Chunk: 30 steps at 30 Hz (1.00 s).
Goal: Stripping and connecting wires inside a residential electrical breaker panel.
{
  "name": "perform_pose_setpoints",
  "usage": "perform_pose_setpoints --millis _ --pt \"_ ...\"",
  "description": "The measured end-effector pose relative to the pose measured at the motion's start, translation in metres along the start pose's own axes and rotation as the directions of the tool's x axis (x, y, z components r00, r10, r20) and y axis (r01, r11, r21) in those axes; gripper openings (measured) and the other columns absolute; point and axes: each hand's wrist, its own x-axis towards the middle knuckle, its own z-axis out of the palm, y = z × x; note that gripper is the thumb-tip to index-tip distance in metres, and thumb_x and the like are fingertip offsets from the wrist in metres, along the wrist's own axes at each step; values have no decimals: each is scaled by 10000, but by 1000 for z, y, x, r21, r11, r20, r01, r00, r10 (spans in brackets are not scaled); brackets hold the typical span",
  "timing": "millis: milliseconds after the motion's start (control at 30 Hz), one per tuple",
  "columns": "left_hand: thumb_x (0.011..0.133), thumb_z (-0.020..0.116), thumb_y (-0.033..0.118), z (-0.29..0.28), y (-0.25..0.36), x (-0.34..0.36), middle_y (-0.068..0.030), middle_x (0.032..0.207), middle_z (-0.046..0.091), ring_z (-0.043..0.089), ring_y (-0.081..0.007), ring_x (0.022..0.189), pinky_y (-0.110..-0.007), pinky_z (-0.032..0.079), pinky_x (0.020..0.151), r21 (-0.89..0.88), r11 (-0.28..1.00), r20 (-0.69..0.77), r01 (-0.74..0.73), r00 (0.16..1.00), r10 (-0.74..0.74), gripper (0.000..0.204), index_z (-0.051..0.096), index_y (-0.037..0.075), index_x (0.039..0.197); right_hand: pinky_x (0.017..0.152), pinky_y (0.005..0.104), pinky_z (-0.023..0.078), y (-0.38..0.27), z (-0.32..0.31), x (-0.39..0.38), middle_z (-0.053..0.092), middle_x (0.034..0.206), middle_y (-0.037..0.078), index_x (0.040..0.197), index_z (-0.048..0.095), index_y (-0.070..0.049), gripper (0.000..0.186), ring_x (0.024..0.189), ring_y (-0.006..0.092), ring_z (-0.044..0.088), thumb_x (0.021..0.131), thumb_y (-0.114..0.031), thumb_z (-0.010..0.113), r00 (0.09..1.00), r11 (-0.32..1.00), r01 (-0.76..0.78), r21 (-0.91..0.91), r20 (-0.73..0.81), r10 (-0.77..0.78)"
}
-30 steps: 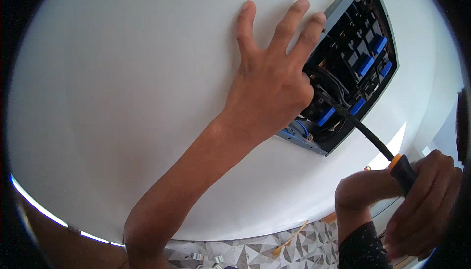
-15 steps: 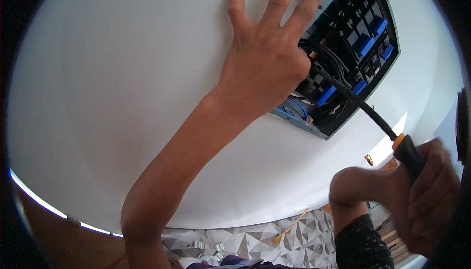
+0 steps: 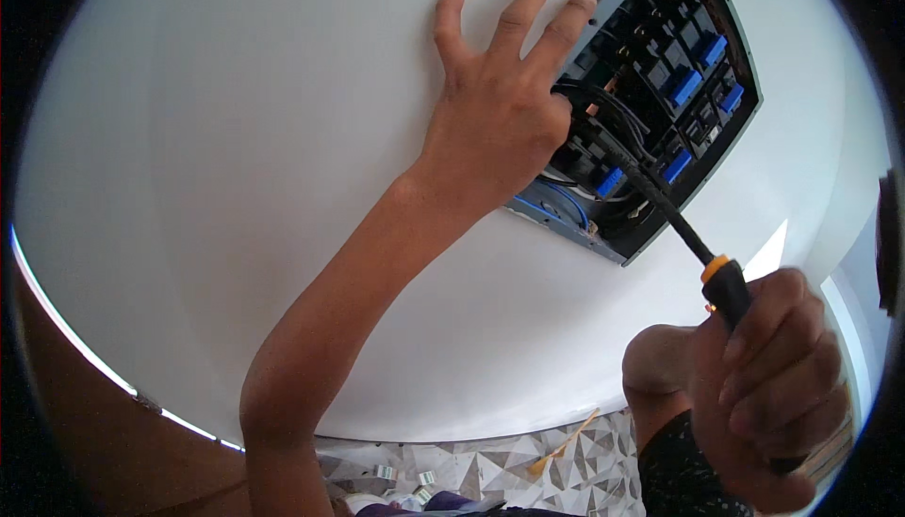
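Note:
In my right hand is a screwdriver with a black handle, an orange collar and a long dark shaft. Its shaft slants up and left into an open electrical panel box set in the wall; the tip is lost among dark parts. My left hand rests at the box's left edge. Three of its fingers spread over the wall and box rim, while the index finger bends into the box. Its thumb and whatever it pinches are hidden. Black cables loop beside that finger.
Inside the box sit blue blocks and blue wires near its lower edge. White wall surrounds it. Below are a patterned tile floor, a wooden-looking stick and several small white pieces.
My right hand and the screwdriver handle have swung left, and the hand has turned. My left hand and the box appear slightly further left in view.

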Motion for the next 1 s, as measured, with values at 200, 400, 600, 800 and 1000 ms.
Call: perform_pose_setpoints --millis 200,400,600,800,1000 --pt "838 666 114 -23 3 18 -227 1467 443 335 -429 1389 -772 173 991 -57 998 220 7 975 6 181 669 6 693 770 196 511 -10 -22 -17 666 823 -15 935 677 -198 218 684 79 609 828 -363 770 928 999 -51 -14 369 53" --pt "851 635 96 -22 -2 10 -229 1469 438 320 -431 1394 -770 179 986 -217 975 123 42 992 -15 155 671 -5 738 581 225 473 -1 20 9 611 679 10 746 581 -150 205 535 99 549 864 -264 704 998 992 -47 -118 -46 42" --pt "839 639 72 30 -44 11 -243 1448 458 322 -434 1390 -770 177 984 764 611 -203 -208 821 533 136 671 -12 737 355 259 427 10 28 16 546 506 41 519 466 -93 424 356 122 477 909 -145 624 868 970 -76 -231 -494 -50" --pt "853 639 111 -24 -1 13 -215 1458 463 321 -403 1399 -777 179 977 -140 989 172 35 985 -11 155 695 -3 764 735 150 455 -33 12 -98 661 785 -41 908 657 -200 115 731 67 633 869 -262 745 991 997 4 -74 -130 -14" --pt "661 755 75 4 4 3 -104 1389 545 330 -324 1393 -743 169 1046 -4 1000 -13 8 1000 -9 184 669 127 507 785 159 451 -31 8 -84 646 771 -29 952 639 -187 148 751 62 630 864 -243 743 992 969 11 -245 -122 -42"
